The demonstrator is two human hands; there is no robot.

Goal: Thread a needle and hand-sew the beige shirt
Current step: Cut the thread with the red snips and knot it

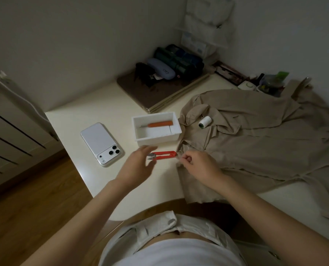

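The beige shirt [255,135] lies spread over the right half of the white table [102,116]. A white spool of thread [204,122] lies on the shirt near its collar. Red thread snips [162,155] lie on the table just left of the shirt's edge. My left hand [138,166] hovers with fingers spread beside the snips' blades, holding nothing. My right hand [197,164] has its fingers curled and pinches something small at the shirt's edge; the needle and thread are too fine to make out.
A white plastic box [140,129] with an orange-handled tool [159,124] stands behind the snips. A white phone [102,144] lies face down at the left. Boards, cases and small containers crowd the far corner. The table's left edge drops to a wooden floor.
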